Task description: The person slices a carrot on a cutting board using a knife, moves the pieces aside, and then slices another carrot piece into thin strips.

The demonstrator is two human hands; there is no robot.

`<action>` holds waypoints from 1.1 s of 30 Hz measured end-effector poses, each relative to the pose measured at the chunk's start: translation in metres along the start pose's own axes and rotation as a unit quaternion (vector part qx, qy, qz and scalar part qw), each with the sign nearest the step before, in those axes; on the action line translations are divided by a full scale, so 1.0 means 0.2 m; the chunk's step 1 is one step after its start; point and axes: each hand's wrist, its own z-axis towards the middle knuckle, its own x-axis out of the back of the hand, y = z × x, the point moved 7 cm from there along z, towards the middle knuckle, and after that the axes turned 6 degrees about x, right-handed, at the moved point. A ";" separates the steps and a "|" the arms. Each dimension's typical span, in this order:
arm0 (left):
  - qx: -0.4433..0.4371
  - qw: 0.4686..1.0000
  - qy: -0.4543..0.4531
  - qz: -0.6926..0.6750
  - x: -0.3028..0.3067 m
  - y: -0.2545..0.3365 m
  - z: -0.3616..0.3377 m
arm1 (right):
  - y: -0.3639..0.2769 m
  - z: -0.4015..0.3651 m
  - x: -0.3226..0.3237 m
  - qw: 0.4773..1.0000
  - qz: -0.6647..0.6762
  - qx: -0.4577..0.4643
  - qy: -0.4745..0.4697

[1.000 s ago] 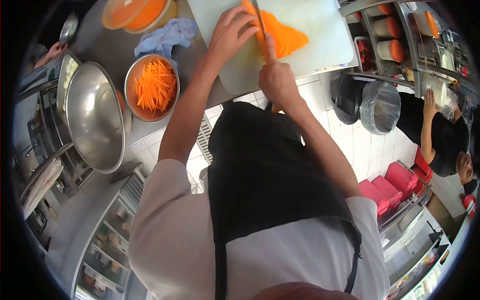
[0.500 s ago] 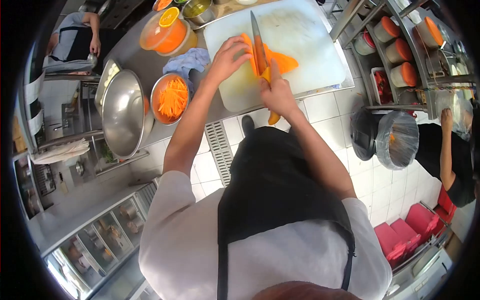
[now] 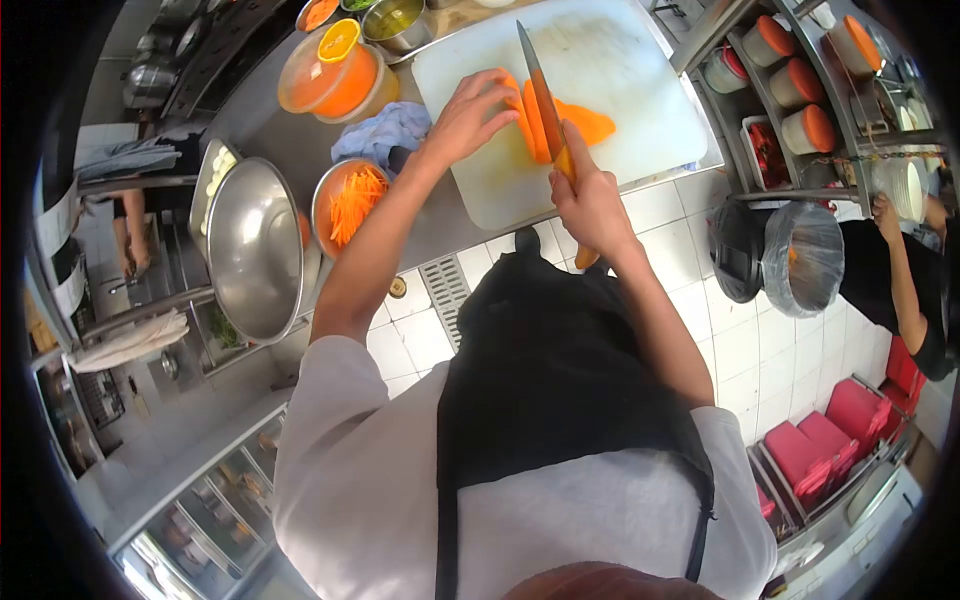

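Note:
My right hand [image 3: 588, 195] is wrapped round the yellow handle of a large knife [image 3: 540, 90]. The blade points away from me over orange carrot slices [image 3: 582, 123] on the white cutting board [image 3: 640, 110]. On the left side of the slices rests my left hand [image 3: 472, 118], its fingers curved and partly apart at the edge of the carrot. A steel bowl of carrot strips [image 3: 357, 203] stands left of the board, partly behind my left forearm. Between bowl and board lies a blue cloth [image 3: 385, 133].
A big steel bowl [image 3: 255, 250] and an orange-filled tub [image 3: 338, 80] stand at the left. Shelves with lidded tubs [image 3: 797, 82] and a lined bin [image 3: 803, 260] are at the right. Another person's arm [image 3: 905, 275] shows at far right.
The view has shifted a little. The knife has moved slightly right relative to my left hand, and the carrot slices are spread somewhat wider.

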 end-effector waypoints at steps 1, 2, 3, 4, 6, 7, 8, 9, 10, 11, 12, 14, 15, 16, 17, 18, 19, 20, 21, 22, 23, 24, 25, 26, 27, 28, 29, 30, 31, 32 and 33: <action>0.003 1.000 0.005 -0.011 0.00 -0.01 -0.01 | -0.02 -0.01 -0.01 1.000 -0.008 0.004 0.005; 0.006 1.000 0.011 -0.022 0.00 -0.01 -0.01 | -0.04 -0.01 -0.03 1.000 -0.017 0.008 0.010; 0.007 0.999 0.016 -0.030 0.00 -0.01 -0.01 | -0.05 -0.02 -0.04 0.999 -0.026 0.011 0.014; 0.009 0.999 0.021 -0.038 0.00 -0.02 -0.02 | -0.07 -0.01 -0.05 0.999 -0.035 0.008 0.013; 0.011 0.998 0.033 -0.045 0.00 -0.02 -0.03 | -0.10 0.00 -0.06 0.999 -0.053 0.004 0.010; 0.009 0.998 0.039 -0.045 -0.01 -0.02 -0.04 | -0.11 0.00 -0.07 0.998 -0.066 0.006 0.010; 0.007 0.998 0.046 -0.045 0.00 -0.02 -0.04 | -0.11 0.01 -0.07 0.997 -0.079 0.008 0.009; -0.001 0.998 0.047 -0.044 0.00 -0.01 -0.03 | -0.13 0.02 -0.07 0.996 -0.092 0.011 0.008; -0.008 0.998 0.048 -0.043 0.01 0.00 -0.03 | -0.14 0.02 -0.07 0.995 -0.104 0.002 -0.001; -0.015 0.998 0.049 -0.041 0.01 0.00 -0.02 | -0.17 0.04 -0.07 0.993 -0.115 -0.006 -0.010; -0.019 0.998 0.047 -0.043 0.01 0.00 -0.01 | -0.18 0.05 -0.07 0.992 -0.127 -0.013 -0.018; -0.023 0.998 0.042 -0.046 0.01 -0.01 0.00 | -0.16 0.09 -0.07 0.989 -0.149 -0.002 -0.014; -0.025 0.998 0.043 -0.049 0.02 0.00 0.00 | -0.15 0.10 -0.07 0.987 -0.159 0.004 -0.013; -0.027 0.997 0.043 -0.050 0.03 0.01 0.00 | -0.16 0.11 -0.06 0.987 -0.158 0.004 -0.015; -0.028 0.997 0.043 -0.052 0.03 0.01 0.00 | -0.17 0.12 -0.06 0.988 -0.156 0.004 -0.017; -0.028 0.997 0.043 -0.052 0.03 0.01 0.00 | -0.18 0.12 -0.06 0.988 -0.154 0.003 -0.019; -0.028 0.997 0.043 -0.052 0.02 0.01 0.00 | -0.19 0.12 -0.06 0.988 -0.156 0.005 -0.019; -0.029 0.997 0.043 -0.051 0.02 0.00 0.01 | -0.20 0.13 -0.06 0.987 -0.157 0.008 -0.019; -0.030 0.997 0.046 -0.050 0.02 -0.01 0.01 | -0.21 0.13 -0.05 0.987 -0.159 0.010 -0.019; -0.032 0.997 0.048 -0.048 0.02 -0.01 0.01 | -0.20 0.13 -0.05 0.989 -0.149 0.008 -0.020; -0.033 0.997 0.050 -0.047 0.01 -0.02 0.01 | -0.19 0.14 -0.05 0.990 -0.140 0.006 -0.021; -0.032 0.997 0.054 -0.047 0.00 -0.02 0.01 | -0.19 0.14 -0.05 0.991 -0.131 0.004 -0.022; -0.031 0.997 0.057 -0.047 0.00 -0.03 0.01 | -0.19 0.14 -0.04 0.990 -0.137 0.003 -0.024; -0.031 0.997 0.061 -0.045 0.00 -0.03 0.01 | -0.20 0.15 -0.04 0.989 -0.144 0.004 -0.025; -0.030 0.997 0.064 -0.043 0.00 -0.03 0.01 | -0.22 0.15 -0.04 0.988 -0.149 0.004 -0.026; -0.029 0.997 0.067 -0.041 0.00 -0.03 0.01 | -0.23 0.15 -0.04 0.990 -0.137 -0.003 -0.030; -0.028 0.996 0.070 -0.039 0.01 -0.02 0.01 | -0.25 0.15 -0.03 0.992 -0.124 -0.010 -0.035; -0.028 0.996 0.068 -0.040 0.01 -0.02 0.01 | -0.26 0.16 -0.03 0.993 -0.113 -0.016 -0.039; -0.029 0.997 0.066 -0.041 0.01 -0.02 0.01 | -0.27 0.16 -0.03 0.993 -0.114 -0.017 -0.040; -0.029 0.997 0.064 -0.043 0.01 -0.02 0.01 | -0.27 0.16 -0.03 0.992 -0.116 -0.017 -0.040; -0.028 0.997 0.062 -0.044 0.01 -0.02 0.01 | -0.28 0.16 -0.04 0.992 -0.117 -0.018 -0.041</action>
